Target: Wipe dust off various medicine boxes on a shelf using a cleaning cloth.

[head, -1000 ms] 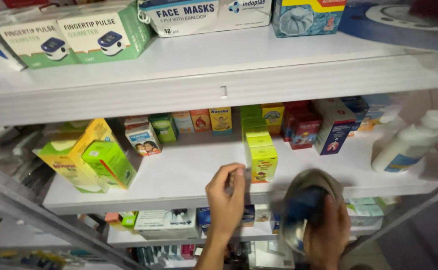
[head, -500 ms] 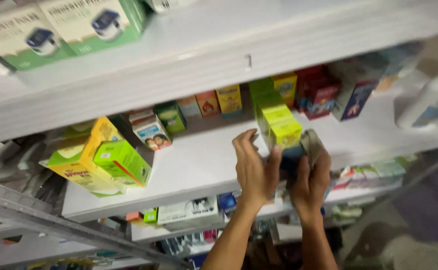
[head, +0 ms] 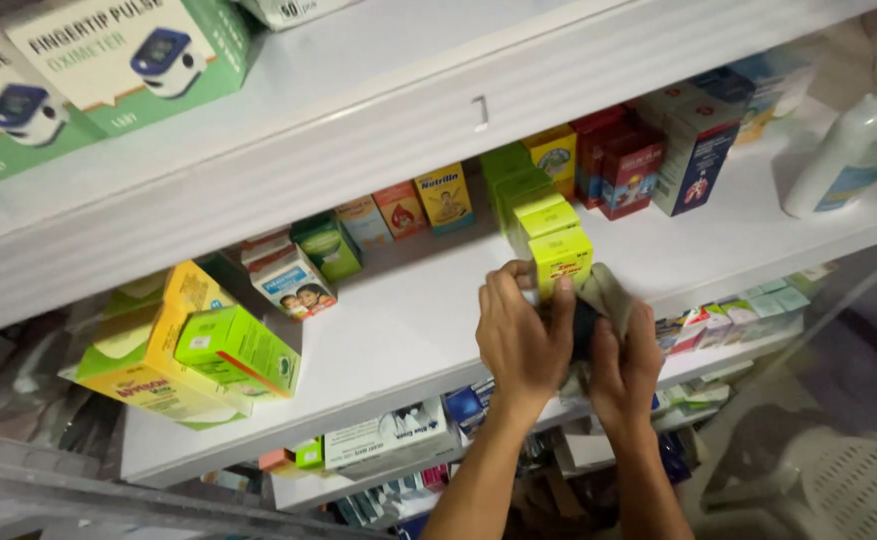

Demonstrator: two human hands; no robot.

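Note:
My left hand [head: 521,345] grips a small yellow-green box [head: 559,252], the front one of a row of like boxes on the white middle shelf [head: 409,330]. My right hand [head: 627,372] is pressed close beside it, closed on a grey and dark blue cloth [head: 607,290] that lies against the box's right side. Both hands sit at the shelf's front edge, with my forearms coming up from below.
Large yellow and green cartons [head: 209,355] lean at the shelf's left. Small boxes line the back, with red ones [head: 624,165] to the right. A white bottle [head: 854,150] stands far right. Green-and-white boxes [head: 129,60] fill the top shelf, and more packs [head: 389,440] fill the shelf below.
My right hand has come up with the cloth from below the shelf to the yellow-green box. My left hand has closed around that box. The view has tilted and moved closer.

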